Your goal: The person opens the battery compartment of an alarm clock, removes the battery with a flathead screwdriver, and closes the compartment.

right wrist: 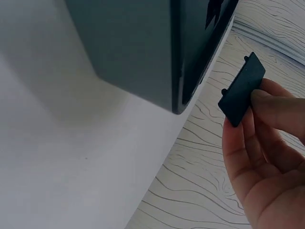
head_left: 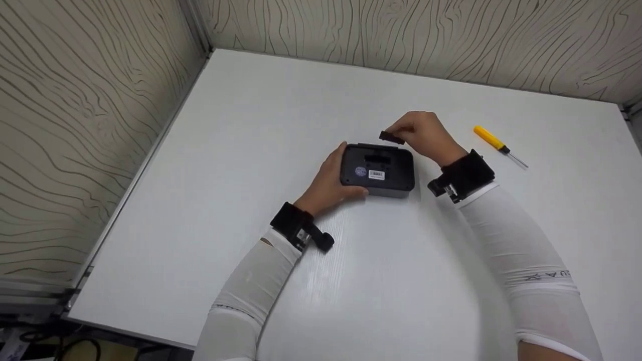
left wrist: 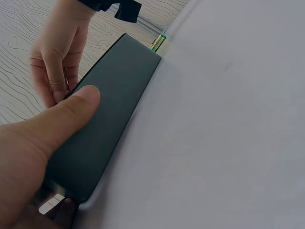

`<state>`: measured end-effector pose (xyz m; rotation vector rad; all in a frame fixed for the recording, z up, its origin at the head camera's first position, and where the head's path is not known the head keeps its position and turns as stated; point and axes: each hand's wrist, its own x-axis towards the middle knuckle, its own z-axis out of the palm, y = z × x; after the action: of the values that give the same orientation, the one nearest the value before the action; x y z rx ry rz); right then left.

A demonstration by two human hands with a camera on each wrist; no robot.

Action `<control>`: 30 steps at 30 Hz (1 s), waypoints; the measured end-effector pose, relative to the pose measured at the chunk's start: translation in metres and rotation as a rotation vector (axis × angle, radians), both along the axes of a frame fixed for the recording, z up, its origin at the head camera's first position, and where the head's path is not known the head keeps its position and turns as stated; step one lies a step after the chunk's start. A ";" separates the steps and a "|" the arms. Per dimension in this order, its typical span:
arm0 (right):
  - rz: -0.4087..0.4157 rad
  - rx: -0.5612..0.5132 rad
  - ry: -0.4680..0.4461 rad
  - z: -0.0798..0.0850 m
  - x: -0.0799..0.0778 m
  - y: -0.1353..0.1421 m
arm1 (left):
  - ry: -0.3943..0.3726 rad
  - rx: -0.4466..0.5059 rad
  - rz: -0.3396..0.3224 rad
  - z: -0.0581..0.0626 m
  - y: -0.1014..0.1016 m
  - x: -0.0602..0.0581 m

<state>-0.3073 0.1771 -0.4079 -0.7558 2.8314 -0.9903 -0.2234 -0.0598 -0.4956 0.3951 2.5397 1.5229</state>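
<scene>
A black rectangular device is on the table, its face with a barcode label and a recessed battery opening turned up. My left hand grips its left end, the thumb lying along the near grey side. Just beyond the far right edge, my right hand pinches a small black battery cover between thumb and fingers. Two little tabs stick out from one long edge of the cover in the right wrist view. The cover is held apart from the device.
To the right of my right hand lies a screwdriver with a yellow handle and a thin metal shaft. A small green-and-gold item shows past the device's far corner in the left wrist view. Wood-patterned panels border the white table at the back and left.
</scene>
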 end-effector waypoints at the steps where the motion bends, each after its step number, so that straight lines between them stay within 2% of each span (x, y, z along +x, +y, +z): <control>1: 0.008 -0.003 -0.001 0.001 0.001 -0.001 | -0.001 0.003 0.000 0.000 0.000 0.000; 6: 0.047 0.003 -0.015 0.001 0.001 -0.007 | -0.010 0.015 -0.001 0.002 0.000 0.001; 14: 0.116 0.030 -0.046 0.001 0.003 -0.015 | 0.021 -0.007 -0.019 0.000 -0.001 -0.001; 21: 0.131 0.068 -0.098 0.001 0.006 -0.019 | 0.031 -0.004 -0.022 -0.001 -0.001 0.000; 30: 0.156 0.078 -0.089 -0.003 0.007 -0.022 | 0.033 -0.001 -0.032 0.002 -0.002 0.000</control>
<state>-0.3006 0.1552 -0.4105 -0.8850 2.6711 -0.8628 -0.2238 -0.0620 -0.4940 0.4619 2.5465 1.5166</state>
